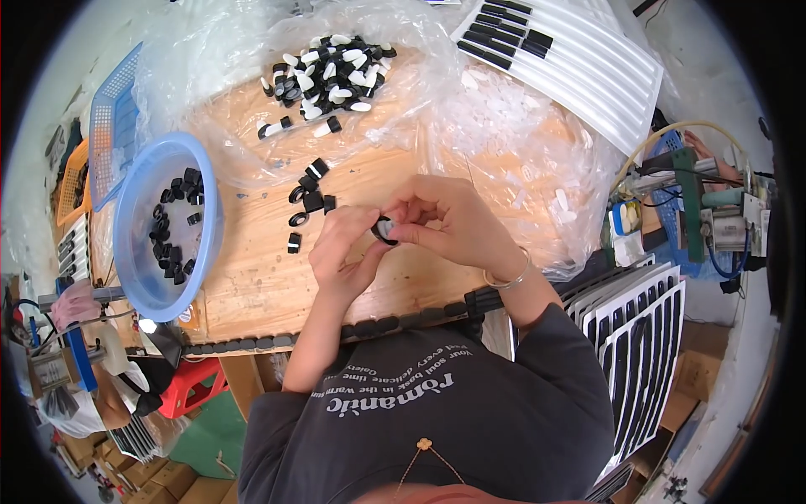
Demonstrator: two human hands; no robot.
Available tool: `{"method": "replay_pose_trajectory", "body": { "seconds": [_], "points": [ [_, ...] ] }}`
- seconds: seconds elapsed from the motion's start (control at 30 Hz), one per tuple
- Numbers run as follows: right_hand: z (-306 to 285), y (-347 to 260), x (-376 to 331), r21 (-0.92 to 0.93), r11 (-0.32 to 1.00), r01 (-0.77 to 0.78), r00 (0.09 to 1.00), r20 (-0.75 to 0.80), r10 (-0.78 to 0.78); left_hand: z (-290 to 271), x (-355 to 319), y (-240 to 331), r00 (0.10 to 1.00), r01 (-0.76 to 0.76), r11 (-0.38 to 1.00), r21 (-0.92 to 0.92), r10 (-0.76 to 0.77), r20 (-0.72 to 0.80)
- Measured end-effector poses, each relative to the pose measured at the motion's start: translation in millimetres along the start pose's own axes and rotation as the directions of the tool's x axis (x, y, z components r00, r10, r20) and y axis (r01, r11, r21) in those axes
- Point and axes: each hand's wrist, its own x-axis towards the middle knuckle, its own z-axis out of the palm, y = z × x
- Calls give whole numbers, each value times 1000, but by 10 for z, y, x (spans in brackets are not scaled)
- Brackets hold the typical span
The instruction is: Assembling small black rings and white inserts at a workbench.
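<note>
My left hand (342,252) and my right hand (445,220) meet over the wooden tabletop (252,277), and together they pinch a small black ring-shaped part (384,230) between the fingertips. Just left of the hands lie several loose black parts (307,202) on the wood. Farther back a heap of black and white small parts (332,71) rests on clear plastic sheeting (227,126). A thin bracelet sits on my right wrist.
A blue round bowl (138,277) at the left holds several black parts. Blue and orange mesh baskets (105,126) stand behind it. A white slotted tray (579,63) lies back right, more slotted trays (638,336) stand at right, and a small machine with hoses (705,210) stands beyond.
</note>
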Motion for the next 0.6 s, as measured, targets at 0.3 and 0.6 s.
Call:
{"method": "replay_pose_trajectory", "body": {
  "seconds": [0.3,0.6],
  "points": [
    [69,268,-73,413,896,-164,986,59,153,24,-35,-23,999,-30,998,56,29,18],
    [114,513,-156,591,779,-210,978,119,173,29,-31,-47,978,-96,995,37,87,187]
  ]
}}
